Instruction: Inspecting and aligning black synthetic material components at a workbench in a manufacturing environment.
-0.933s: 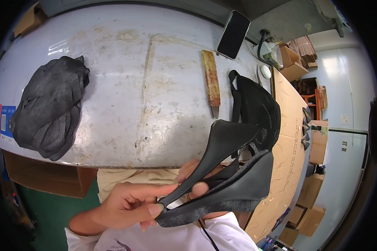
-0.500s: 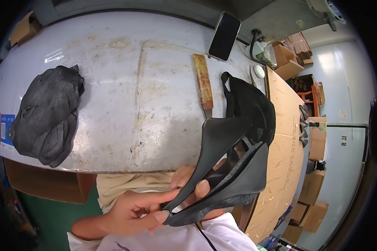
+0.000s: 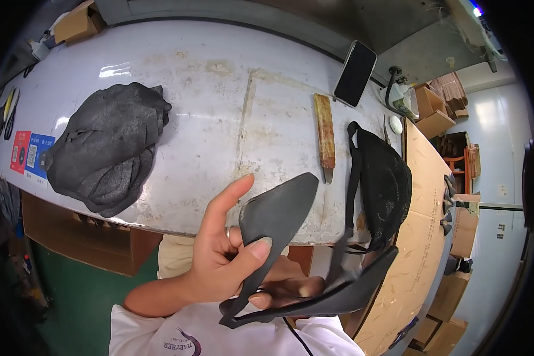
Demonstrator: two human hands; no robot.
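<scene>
Above the table's front edge I hold a black, V-shaped shoe upper (image 3: pixel 279 213), smooth outside, its two long flaps spread apart. My left hand (image 3: pixel 225 255) grips one flap, thumb on its face and index finger stretched up off it. Partly hidden behind the upper, my right hand (image 3: pixel 293 279) has its fingers closed at the inner side of the other flap. Just beyond, at the right, lies a black mesh piece with a strap (image 3: pixel 385 184). A heap of black, soft pieces (image 3: pixel 110 148) rests at the left of the table.
A knife with a worn yellow-brown handle (image 3: pixel 324 130) lies on the white table (image 3: pixel 207 118). Farther back, a phone (image 3: pixel 355 72) leans upright near a white oval object (image 3: pixel 396 124). Cardboard (image 3: pixel 424 196) covers the right side. An open box (image 3: pixel 89 237) stands below the front edge.
My left hand has shifted up from the narrow end onto one flap, and the flaps are spread wider. The view has turned, so the table's things appear farther right.
</scene>
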